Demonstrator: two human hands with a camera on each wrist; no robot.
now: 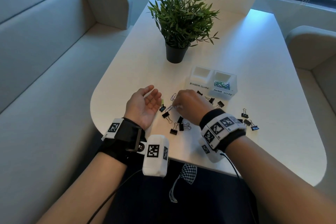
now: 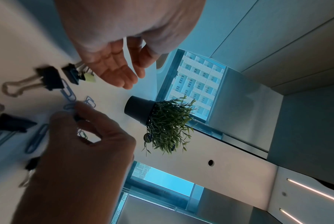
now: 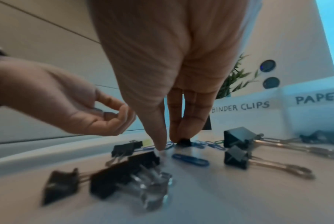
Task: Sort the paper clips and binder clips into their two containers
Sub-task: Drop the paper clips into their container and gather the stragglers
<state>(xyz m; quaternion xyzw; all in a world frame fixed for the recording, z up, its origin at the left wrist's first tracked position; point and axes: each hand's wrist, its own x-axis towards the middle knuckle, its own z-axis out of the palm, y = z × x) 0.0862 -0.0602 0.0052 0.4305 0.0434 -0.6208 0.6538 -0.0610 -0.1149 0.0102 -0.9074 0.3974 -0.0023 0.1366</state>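
White rounded table (image 1: 236, 60) fills centre frame. Two clear labelled plastic containers (image 1: 214, 82) sit right of centre. Left hand (image 1: 143, 105) lies palm up, fingers relaxed, holding nothing. Right hand (image 1: 190, 105) pinches a blue wire paper clip (image 3: 170, 146) on the tabletop. Black metal binder clips (image 1: 177, 125) lie scattered, lower centre.

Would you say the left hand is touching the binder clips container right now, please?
Apart. The head view shows the left hand lying palm-up on the table, with bare tabletop between it and the binder clips container.
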